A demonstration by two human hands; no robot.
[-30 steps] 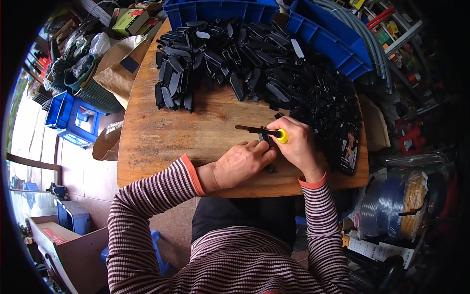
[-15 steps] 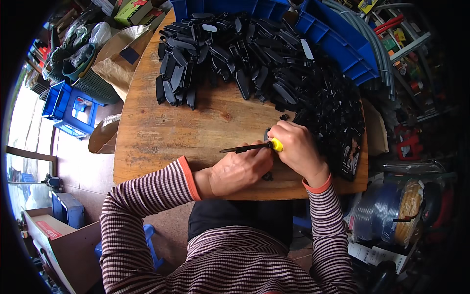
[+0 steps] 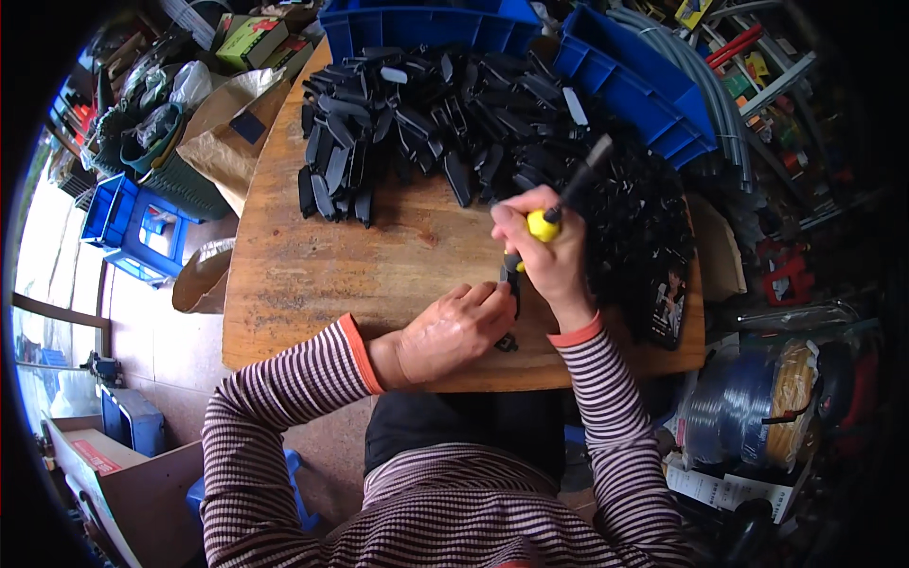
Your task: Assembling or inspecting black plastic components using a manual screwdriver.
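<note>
My right hand (image 3: 549, 241) is wrapped round the handle of a yellow-handled screwdriver (image 3: 543, 225). Its dark shaft slants up and to the right, away from my left hand, and is smeared toward the tip. The lower end of the handle is close to a small black plastic part (image 3: 510, 276), though contact cannot be made out. My left hand (image 3: 457, 320) pinches that part against the table, its fingers hiding much of it. Beside the left fingertips lies another small black piece (image 3: 507, 343).
On the wooden table (image 3: 322, 275), long black plastic parts (image 3: 346, 156) are heaped at the back. A pile of smaller black pieces (image 3: 634, 227) covers the right side. Blue crates (image 3: 426, 33) stand along the far edge. Left of the table is a brown paper bag (image 3: 222, 133).
My right hand has lifted slightly and turned the screwdriver, so its shaft has swung from pointing left to pointing up and right. My left hand stays near the same spot, with the black part now showing.
</note>
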